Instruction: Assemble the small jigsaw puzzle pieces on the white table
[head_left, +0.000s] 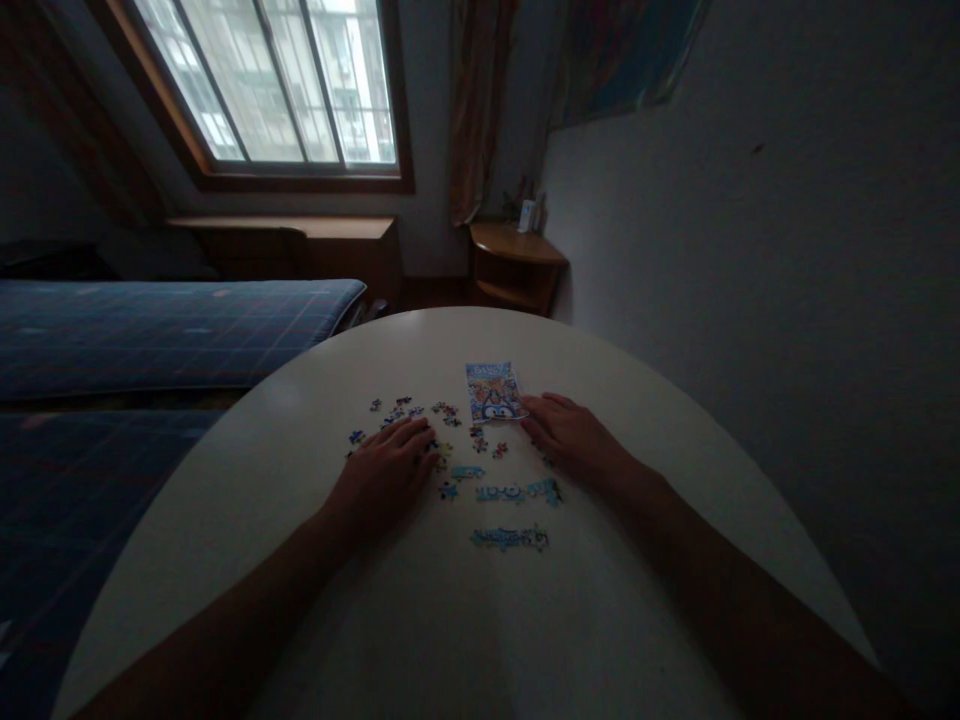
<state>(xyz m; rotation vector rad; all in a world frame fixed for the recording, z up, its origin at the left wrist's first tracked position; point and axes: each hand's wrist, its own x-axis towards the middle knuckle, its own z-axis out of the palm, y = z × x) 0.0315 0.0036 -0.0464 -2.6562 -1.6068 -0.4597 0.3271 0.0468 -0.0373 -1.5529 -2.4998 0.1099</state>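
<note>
Round table (637, 390), one, pale: is standing under everything handled, the picture card (491, 393) serving as reference point. Mattress (187, 330), one, blue plaid: is lying beyond the table edge, left of the card. Left hand (391, 458): is resting palm down just left of the card and nearer the wearer, fingers extended over loose puzzle pieces (403, 401), showing no grasp. Right hand (570, 432): is meeting the card's right edge with its fingertips; whether it is pinching or merely touching, one cannot tell. Card, colourful: is lying flat. Puzzle strips, two: the nearer strip (510, 539) and the farther strip (501, 493) are both lying on the wearer's side of the card. Loose pieces: are scattering mostly left of the card, a few directly below it. Risks, as judged: a sweep of the left palm could be pushing pieces apart or flipping them; a dragging right wrist could be unseating the farther strip. Obscured: the left hand is covering some pieces; dim light is blurring the prints, and the farther strip's right-end join is remaining unclear.
</note>
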